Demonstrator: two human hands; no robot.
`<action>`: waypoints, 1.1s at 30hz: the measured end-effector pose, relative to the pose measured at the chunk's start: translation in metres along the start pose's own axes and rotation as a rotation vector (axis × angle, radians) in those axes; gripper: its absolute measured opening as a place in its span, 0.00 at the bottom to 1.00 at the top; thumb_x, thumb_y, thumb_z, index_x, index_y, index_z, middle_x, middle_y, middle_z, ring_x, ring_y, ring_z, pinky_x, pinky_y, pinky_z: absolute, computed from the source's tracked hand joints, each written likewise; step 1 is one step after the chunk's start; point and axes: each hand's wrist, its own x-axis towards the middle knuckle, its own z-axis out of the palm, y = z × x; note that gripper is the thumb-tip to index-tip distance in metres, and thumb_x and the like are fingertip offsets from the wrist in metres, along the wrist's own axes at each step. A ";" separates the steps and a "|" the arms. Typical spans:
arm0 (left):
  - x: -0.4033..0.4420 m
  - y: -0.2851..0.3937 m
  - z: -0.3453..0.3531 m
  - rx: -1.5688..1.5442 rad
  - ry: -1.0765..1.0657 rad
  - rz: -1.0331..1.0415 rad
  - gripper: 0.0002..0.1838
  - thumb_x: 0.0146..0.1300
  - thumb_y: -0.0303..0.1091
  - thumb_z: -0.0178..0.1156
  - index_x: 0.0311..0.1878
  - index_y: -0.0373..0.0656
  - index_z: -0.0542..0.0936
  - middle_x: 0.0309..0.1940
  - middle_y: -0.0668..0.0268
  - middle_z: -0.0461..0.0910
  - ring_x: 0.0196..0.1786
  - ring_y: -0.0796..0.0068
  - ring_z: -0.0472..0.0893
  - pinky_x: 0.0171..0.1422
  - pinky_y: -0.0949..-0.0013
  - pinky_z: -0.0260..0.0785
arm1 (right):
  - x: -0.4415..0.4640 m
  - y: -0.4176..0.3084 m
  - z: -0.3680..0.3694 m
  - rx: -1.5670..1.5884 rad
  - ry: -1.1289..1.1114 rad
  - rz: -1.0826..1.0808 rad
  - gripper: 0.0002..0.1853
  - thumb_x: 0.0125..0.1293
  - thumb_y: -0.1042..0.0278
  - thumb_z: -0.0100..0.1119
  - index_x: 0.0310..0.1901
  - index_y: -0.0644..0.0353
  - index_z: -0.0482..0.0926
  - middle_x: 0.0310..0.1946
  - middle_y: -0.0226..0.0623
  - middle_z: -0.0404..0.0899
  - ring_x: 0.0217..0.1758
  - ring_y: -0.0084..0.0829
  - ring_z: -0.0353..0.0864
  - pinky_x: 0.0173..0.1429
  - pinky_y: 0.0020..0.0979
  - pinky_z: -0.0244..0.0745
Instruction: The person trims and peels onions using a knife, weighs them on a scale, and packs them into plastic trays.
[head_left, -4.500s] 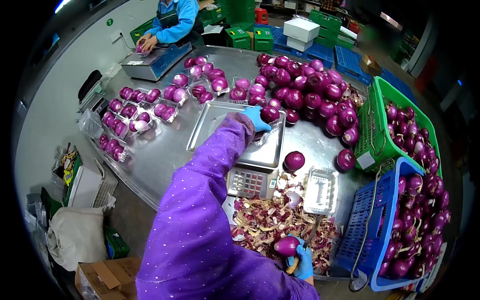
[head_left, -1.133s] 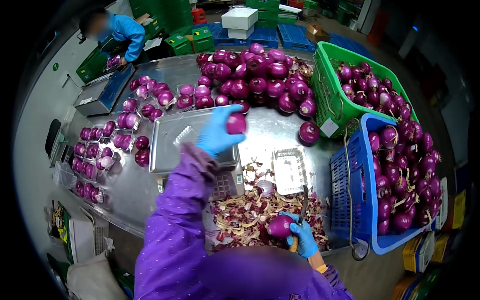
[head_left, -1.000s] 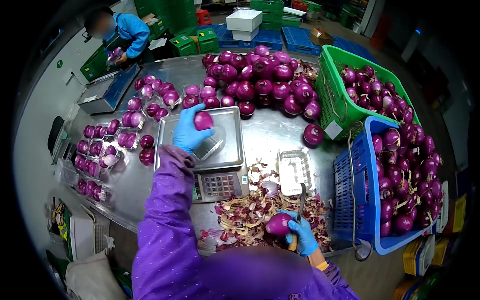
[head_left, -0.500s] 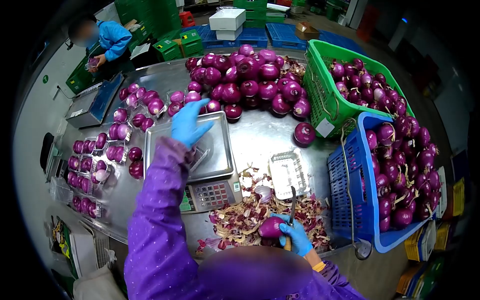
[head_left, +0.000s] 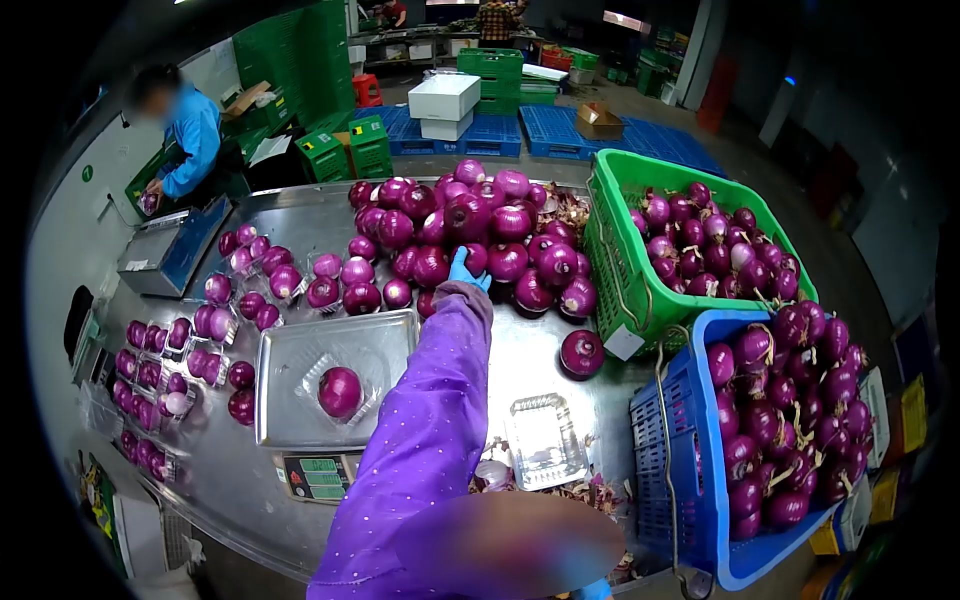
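My left hand (head_left: 468, 270), in a blue glove, is at the front of a heap of red onions (head_left: 468, 217), its fingers around a red onion (head_left: 475, 258). My right hand (head_left: 596, 590) shows only as a bit of blue glove at the bottom edge; its fingers and anything in them are hidden. Left of my sleeve, a scale (head_left: 268, 405) has a clear plastic tray (head_left: 322, 368) on its pan with one red onion (head_left: 340, 393) in it. Another clear tray (head_left: 545, 440) lies on the metal table, right of my arm.
Blue (head_left: 655, 455) and green (head_left: 625, 262) crates full of onions stand on the right. Packed onion trays (head_left: 150, 375) cover the table's left side. Onion skins (head_left: 600, 490) lie near the front. A person in blue (head_left: 192, 135) works at the back left.
My left hand has moved from over the scale rightward to the onion heap. The onion on the scale now shows. My view has tilted up; the right hand's knife and onion are out of sight.
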 end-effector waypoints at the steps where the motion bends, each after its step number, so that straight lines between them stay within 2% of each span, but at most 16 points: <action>1: 0.000 -0.002 0.001 0.010 0.000 0.072 0.43 0.47 0.61 0.67 0.65 0.54 0.65 0.61 0.60 0.67 0.64 0.60 0.66 0.67 0.55 0.61 | 0.001 0.002 -0.003 0.002 0.015 0.018 0.22 0.64 0.65 0.59 0.58 0.62 0.73 0.16 0.26 0.73 0.07 0.17 0.62 0.10 0.18 0.55; 3: -0.008 -0.007 -0.004 0.038 0.020 0.216 0.37 0.47 0.58 0.67 0.60 0.56 0.70 0.56 0.61 0.72 0.58 0.61 0.71 0.60 0.56 0.68 | 0.002 0.000 -0.005 0.004 -0.001 0.048 0.23 0.63 0.65 0.59 0.59 0.61 0.72 0.15 0.27 0.73 0.07 0.17 0.63 0.10 0.18 0.56; 4: -0.018 -0.006 -0.002 -0.090 0.084 0.183 0.30 0.46 0.53 0.68 0.53 0.56 0.74 0.49 0.64 0.76 0.48 0.63 0.75 0.50 0.58 0.72 | 0.002 -0.001 -0.006 0.005 -0.012 0.065 0.23 0.63 0.65 0.59 0.59 0.61 0.72 0.15 0.27 0.73 0.07 0.17 0.63 0.10 0.18 0.56; 5: -0.033 -0.005 -0.008 -0.076 0.074 0.076 0.33 0.44 0.55 0.68 0.56 0.57 0.73 0.52 0.65 0.74 0.49 0.63 0.72 0.56 0.55 0.66 | 0.003 0.001 -0.006 0.018 -0.022 0.075 0.23 0.63 0.65 0.59 0.60 0.60 0.71 0.16 0.28 0.74 0.07 0.17 0.63 0.10 0.18 0.57; 7: -0.080 -0.007 -0.011 0.048 0.030 0.060 0.36 0.41 0.55 0.69 0.56 0.56 0.73 0.51 0.64 0.75 0.47 0.63 0.73 0.54 0.56 0.67 | 0.009 0.005 -0.008 0.038 -0.047 0.098 0.24 0.63 0.64 0.59 0.60 0.59 0.71 0.17 0.29 0.75 0.08 0.18 0.64 0.10 0.17 0.57; 9: -0.100 -0.016 -0.026 0.069 -0.145 0.066 0.34 0.42 0.51 0.69 0.56 0.55 0.74 0.50 0.62 0.76 0.49 0.60 0.74 0.55 0.51 0.68 | 0.032 0.033 -0.023 0.139 -0.164 -0.029 0.26 0.60 0.64 0.62 0.57 0.70 0.71 0.26 0.34 0.79 0.18 0.23 0.73 0.22 0.23 0.69; 12: -0.154 -0.005 -0.031 0.187 -0.158 0.062 0.30 0.46 0.44 0.69 0.55 0.54 0.75 0.52 0.62 0.75 0.56 0.59 0.72 0.65 0.44 0.60 | 0.036 0.029 -0.014 0.119 -0.229 -0.012 0.27 0.60 0.62 0.64 0.57 0.70 0.72 0.26 0.34 0.79 0.18 0.22 0.73 0.22 0.23 0.69; 15: -0.173 0.012 -0.029 0.361 -0.167 0.255 0.28 0.46 0.41 0.69 0.54 0.53 0.75 0.52 0.64 0.75 0.55 0.62 0.73 0.60 0.43 0.65 | 0.037 0.031 -0.009 0.086 -0.284 -0.020 0.28 0.60 0.61 0.64 0.57 0.71 0.71 0.25 0.33 0.79 0.17 0.22 0.72 0.20 0.23 0.68; 18: -0.154 0.029 -0.034 0.406 -0.209 0.112 0.32 0.46 0.42 0.68 0.58 0.54 0.72 0.53 0.63 0.75 0.55 0.64 0.74 0.60 0.48 0.67 | 0.030 0.032 -0.011 0.153 -0.331 0.018 0.25 0.62 0.69 0.62 0.59 0.69 0.70 0.28 0.33 0.79 0.18 0.22 0.74 0.21 0.23 0.71; 22: -0.167 0.026 -0.042 0.369 -0.093 0.038 0.35 0.46 0.45 0.68 0.60 0.54 0.69 0.57 0.63 0.72 0.56 0.63 0.73 0.62 0.49 0.66 | 0.018 0.038 -0.016 0.171 -0.323 -0.006 0.24 0.62 0.69 0.61 0.59 0.68 0.71 0.26 0.31 0.78 0.18 0.21 0.73 0.21 0.23 0.70; 23: -0.170 0.024 -0.045 0.420 -0.093 0.041 0.35 0.46 0.45 0.68 0.60 0.54 0.69 0.55 0.63 0.73 0.53 0.64 0.74 0.62 0.49 0.66 | 0.017 0.040 -0.017 0.171 -0.316 -0.010 0.24 0.63 0.70 0.60 0.60 0.68 0.71 0.26 0.31 0.78 0.18 0.21 0.73 0.21 0.22 0.70; 25: -0.197 0.033 -0.047 0.603 -0.279 0.129 0.33 0.49 0.42 0.68 0.60 0.52 0.70 0.54 0.63 0.74 0.52 0.65 0.77 0.60 0.52 0.70 | 0.014 0.043 -0.020 0.173 -0.299 -0.014 0.24 0.63 0.70 0.60 0.60 0.68 0.70 0.27 0.31 0.79 0.18 0.21 0.73 0.22 0.22 0.70; 27: -0.256 0.053 -0.042 0.693 -0.402 0.353 0.32 0.47 0.32 0.72 0.58 0.48 0.74 0.50 0.65 0.77 0.47 0.67 0.80 0.52 0.61 0.76 | 0.011 0.041 -0.021 0.184 -0.321 -0.021 0.25 0.62 0.69 0.61 0.60 0.69 0.70 0.29 0.32 0.80 0.18 0.20 0.73 0.21 0.20 0.70; 29: -0.314 0.091 -0.047 0.974 -0.504 0.636 0.35 0.45 0.26 0.73 0.60 0.47 0.73 0.52 0.62 0.76 0.51 0.68 0.79 0.52 0.65 0.77 | 0.014 0.046 -0.025 0.198 -0.327 -0.025 0.26 0.62 0.67 0.62 0.60 0.69 0.70 0.29 0.31 0.80 0.18 0.20 0.73 0.21 0.20 0.70; 31: -0.350 0.124 -0.062 0.982 -0.520 0.760 0.36 0.44 0.26 0.74 0.60 0.46 0.72 0.53 0.60 0.74 0.52 0.66 0.78 0.54 0.64 0.77 | 0.016 0.050 -0.026 0.178 -0.325 -0.018 0.26 0.61 0.65 0.64 0.59 0.69 0.71 0.30 0.31 0.80 0.19 0.20 0.73 0.22 0.20 0.70; 33: -0.351 0.165 -0.091 1.162 -0.344 0.890 0.37 0.45 0.27 0.73 0.61 0.44 0.71 0.54 0.59 0.72 0.55 0.66 0.77 0.61 0.65 0.72 | 0.017 0.051 -0.022 0.179 -0.335 -0.010 0.26 0.61 0.65 0.64 0.58 0.69 0.71 0.30 0.31 0.80 0.19 0.20 0.73 0.22 0.20 0.70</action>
